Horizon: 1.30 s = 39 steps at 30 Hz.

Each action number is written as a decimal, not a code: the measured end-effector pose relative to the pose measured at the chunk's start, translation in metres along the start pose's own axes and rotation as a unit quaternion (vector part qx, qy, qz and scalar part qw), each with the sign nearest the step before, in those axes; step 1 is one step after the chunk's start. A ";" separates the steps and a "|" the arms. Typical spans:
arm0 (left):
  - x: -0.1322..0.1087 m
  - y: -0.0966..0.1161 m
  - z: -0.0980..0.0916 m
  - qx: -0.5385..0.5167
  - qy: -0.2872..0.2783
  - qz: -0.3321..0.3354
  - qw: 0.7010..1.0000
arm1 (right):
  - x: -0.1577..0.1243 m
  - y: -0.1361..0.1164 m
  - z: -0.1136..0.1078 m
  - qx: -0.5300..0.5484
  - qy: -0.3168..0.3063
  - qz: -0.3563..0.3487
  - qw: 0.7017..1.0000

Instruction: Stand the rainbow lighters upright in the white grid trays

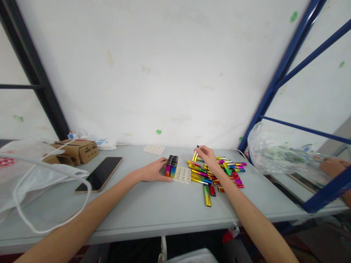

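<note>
One dark-screened phone [100,174]: flat on the grey table [153,208], well left of the left hand, slanting away to the right.
Left hand [154,170]: at the left side of the standing lighters, fingers at the far corner, thumb apart from them at the near one; whether they press, I cannot tell.
Standing lighters [171,167]: black tops up, long axes upright, packed together just left of the visible tray pockets, nearer to the left hand.
White pocketed tray [182,175]: between the hands, to the left of the right hand and closer to the wearer.
Gold lighter [195,156]: at the right hand's fingertips, near upright, black top leaning right; right of the tray and apparently beyond it.
Right hand [208,156]: fingertips pinched on that gold lighter, by the heap's far-left side.
Loose lighters [201,179]: heaped around the right wrist, many lying roughly sideways, right of the tray.
</note>
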<state>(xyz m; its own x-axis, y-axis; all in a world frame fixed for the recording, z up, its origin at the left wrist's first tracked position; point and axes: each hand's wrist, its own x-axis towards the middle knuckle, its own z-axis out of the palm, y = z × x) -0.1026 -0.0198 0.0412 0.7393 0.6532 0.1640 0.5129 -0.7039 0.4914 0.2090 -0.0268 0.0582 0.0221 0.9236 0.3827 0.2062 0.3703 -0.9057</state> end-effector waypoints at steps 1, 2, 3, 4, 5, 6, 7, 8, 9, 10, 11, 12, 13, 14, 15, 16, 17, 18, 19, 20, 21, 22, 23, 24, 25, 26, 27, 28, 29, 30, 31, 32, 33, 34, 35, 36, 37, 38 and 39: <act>0.000 0.000 0.000 -0.002 -0.001 0.001 1.000 | -0.003 -0.002 0.006 0.052 -0.009 0.020 0.998; 0.000 0.000 0.000 -0.004 0.000 0.001 1.000 | -0.006 -0.004 0.011 0.098 -0.021 0.040 0.994; 0.000 0.001 0.000 -0.006 0.001 0.002 1.000 | -0.009 -0.006 0.016 0.134 -0.035 0.056 0.989; 0.000 0.001 0.000 -0.007 0.002 0.002 1.000 | -0.011 -0.007 0.019 0.157 -0.052 0.066 0.984; 0.000 0.001 0.000 -0.008 0.004 0.003 1.000 | -0.013 -0.008 0.022 0.169 -0.068 0.068 0.981; 0.000 0.001 0.000 -0.008 0.006 0.004 1.000 | -0.015 -0.008 0.024 0.174 -0.084 0.066 0.979; 0.000 0.001 0.000 -0.008 0.007 0.005 1.000 | -0.016 -0.008 0.026 0.175 -0.097 0.061 0.978; 0.000 0.001 0.000 -0.008 0.008 0.004 1.000 | -0.016 -0.008 0.028 0.176 -0.108 0.057 0.977; 0.000 0.002 0.000 -0.007 0.007 0.003 1.000 | -0.017 -0.007 0.029 0.179 -0.116 0.055 0.975; 0.000 0.002 0.000 -0.006 0.004 0.001 1.000 | -0.017 -0.007 0.031 0.182 -0.122 0.055 0.974; 0.000 0.002 0.000 -0.005 0.002 -0.001 1.000 | -0.017 -0.007 0.032 0.185 -0.128 0.058 0.973; 0.000 0.002 0.000 -0.005 0.000 -0.002 1.000 | -0.017 -0.007 0.034 0.186 -0.135 0.062 0.971; 0.000 0.002 0.000 -0.005 0.000 -0.002 1.000 | -0.017 -0.008 0.035 0.183 -0.144 0.068 0.970; 0.000 0.002 0.000 -0.006 0.000 -0.001 1.000 | -0.017 -0.008 0.036 0.177 -0.153 0.076 0.969; 0.000 0.001 0.000 -0.007 0.002 0.001 1.000 | -0.017 -0.008 0.036 0.165 -0.158 0.084 0.970; 0.000 0.001 0.000 -0.007 0.005 0.004 1.000 | -0.017 -0.009 0.037 0.146 -0.159 0.090 0.972; 0.000 0.000 0.000 -0.007 0.008 0.007 1.000 | -0.017 -0.008 0.037 0.119 -0.153 0.089 0.977; 0.000 0.000 0.001 -0.007 0.012 0.011 1.000 | -0.017 -0.007 0.037 0.084 -0.137 0.078 0.984; 0.000 0.000 0.001 -0.006 0.015 0.014 1.000 | -0.017 -0.005 0.038 0.041 -0.115 0.058 0.991; 0.000 -0.001 0.001 -0.004 0.017 0.015 1.000 | -0.016 -0.003 0.038 -0.006 -0.091 0.035 0.995; 0.000 -0.001 0.001 -0.003 0.017 0.015 1.000 | -0.016 0.000 0.038 -0.053 -0.066 0.011 0.996; 0.000 -0.001 0.001 -0.001 0.016 0.013 1.000 | -0.015 0.002 0.039 -0.096 -0.045 -0.007 0.994; 0.000 -0.001 0.001 0.000 0.015 0.010 1.000 | -0.015 0.005 0.039 -0.133 -0.029 -0.017 0.991; 0.000 -0.001 0.001 0.002 0.013 0.008 1.000 | -0.015 0.006 0.040 -0.160 -0.018 -0.018 0.987; 0.000 -0.001 0.001 0.003 0.011 0.006 1.000 | -0.015 0.007 0.040 -0.179 -0.010 -0.017 0.984; 0.000 -0.001 0.001 0.005 0.010 0.006 1.000 | -0.015 0.007 0.041 -0.191 -0.007 -0.017 0.981; 0.000 -0.001 0.001 0.007 0.009 0.007 1.000 | -0.016 0.006 0.041 -0.200 -0.009 -0.022 0.980; 0.000 -0.001 0.001 0.009 0.008 0.009 1.000 | -0.016 0.005 0.042 -0.204 -0.015 -0.030 0.978; 0.000 0.000 0.001 0.010 0.007 0.009 1.000 | -0.017 0.004 0.042 -0.207 -0.021 -0.042 0.977; 0.000 0.000 0.000 0.009 0.007 0.007 1.000 | -0.017 0.003 0.042 -0.209 -0.023 -0.053 0.976; 0.000 0.001 0.000 0.007 0.007 0.006 1.000 | -0.018 0.002 0.041 -0.211 -0.022 -0.064 0.975; 0.000 0.002 0.000 0.005 0.007 0.004 1.000 | -0.018 0.001 0.041 -0.213 -0.017 -0.072 0.974; 0.000 0.002 0.000 0.002 0.008 0.003 1.000 | -0.018 0.000 0.041 -0.216 -0.013 -0.077 0.973; 0.000 0.002 0.000 0.001 0.008 0.003 1.000 | -0.019 0.000 0.041 -0.219 -0.012 -0.079 0.972; 0.000 0.002 0.000 0.000 0.009 0.002 1.000 | -0.019 -0.001 0.040 -0.220 -0.021 -0.080 0.972; 0.000 0.002 0.000 0.000 0.010 0.002 1.000 | -0.020 -0.001 0.041 -0.218 -0.040 -0.077 0.972; 0.000 0.002 0.000 0.000 0.009 0.001 1.000 | -0.020 -0.001 0.041 -0.212 -0.065 -0.076 0.972; 0.000 0.002 0.000 0.001 0.008 0.000 1.000 | -0.021 -0.002 0.041 -0.207 -0.090 -0.082 0.971; 0.000 0.002 0.000 0.001 0.007 -0.001 1.000 | -0.022 -0.002 0.042 -0.206 -0.109 -0.096 0.968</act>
<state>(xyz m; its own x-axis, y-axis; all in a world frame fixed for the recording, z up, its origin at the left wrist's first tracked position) -0.1014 -0.0214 0.0423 0.7323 0.6582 0.1745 0.5150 -0.7030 0.4905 0.1667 -0.0437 0.0444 -0.2532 0.8569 0.4490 0.5599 0.5083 -0.6543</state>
